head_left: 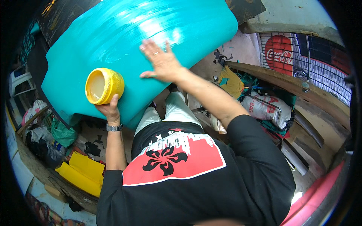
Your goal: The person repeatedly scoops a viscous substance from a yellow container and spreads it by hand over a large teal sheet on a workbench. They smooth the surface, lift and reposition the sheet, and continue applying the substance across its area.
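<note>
My left hand [109, 109] grips a yellow tub [114, 85] from below and tilts its mouth a little to the left. Inside the tub shows a pale, whitish paste [97, 86]. A large turquoise sheet [83, 52] is draped over the table, its near edge hanging down toward my legs. Wet-looking, shiny streaks run across the sheet's upper middle. My right hand [161, 62] lies palm down on or just over the sheet, fingers stretched out and thumb apart, with a ring on one finger. It holds nothing.
Dark material [62, 19] lies under the sheet, with orange-handled pliers [48, 8] at the far left. A yellow folded sheet [83, 171] and a green bag [64, 132] are at lower left. To the right sit a white sack [267, 108], a wooden beam [290, 84] and a barred opening.
</note>
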{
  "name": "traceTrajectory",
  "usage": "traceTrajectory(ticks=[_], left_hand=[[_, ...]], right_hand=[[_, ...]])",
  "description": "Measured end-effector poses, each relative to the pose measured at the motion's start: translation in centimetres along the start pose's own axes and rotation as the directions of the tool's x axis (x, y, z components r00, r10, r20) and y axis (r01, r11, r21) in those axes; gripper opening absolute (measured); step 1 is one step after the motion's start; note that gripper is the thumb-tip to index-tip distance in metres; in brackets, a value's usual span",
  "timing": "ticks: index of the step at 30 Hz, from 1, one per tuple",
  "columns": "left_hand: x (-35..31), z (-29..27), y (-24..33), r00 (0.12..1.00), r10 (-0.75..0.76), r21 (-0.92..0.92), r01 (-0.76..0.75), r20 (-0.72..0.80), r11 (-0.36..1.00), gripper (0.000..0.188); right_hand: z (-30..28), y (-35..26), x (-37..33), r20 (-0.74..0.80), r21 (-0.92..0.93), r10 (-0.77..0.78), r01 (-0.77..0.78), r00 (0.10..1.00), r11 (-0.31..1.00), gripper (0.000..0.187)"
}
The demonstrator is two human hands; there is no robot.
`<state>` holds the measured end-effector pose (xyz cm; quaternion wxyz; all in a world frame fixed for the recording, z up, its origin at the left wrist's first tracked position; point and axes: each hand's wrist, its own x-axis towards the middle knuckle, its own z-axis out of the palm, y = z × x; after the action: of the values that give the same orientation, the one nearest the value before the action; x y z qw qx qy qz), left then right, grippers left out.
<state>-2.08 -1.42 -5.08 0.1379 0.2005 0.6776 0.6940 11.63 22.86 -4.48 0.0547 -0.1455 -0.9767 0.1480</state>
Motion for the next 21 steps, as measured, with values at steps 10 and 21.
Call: traceTrajectory(ticks=[10,21], left_hand=[[-1.2,-2.9,0.2,0.996,-0.089,-0.404,0.076,-0.015,0.912,0.08],[-0.2,1.0,-2.0,0.992,0.004,-0.183,0.019,0.123,0.983,0.074]], right_hand=[[1.8,-8.9,4.1,0.067,0.797,-0.086,-0.002,0.994,0.604,0.075],[-7.4,23.9,-7.5,-0.486,0.811,0.868,-0.321,0.096,0.49,0.092]])
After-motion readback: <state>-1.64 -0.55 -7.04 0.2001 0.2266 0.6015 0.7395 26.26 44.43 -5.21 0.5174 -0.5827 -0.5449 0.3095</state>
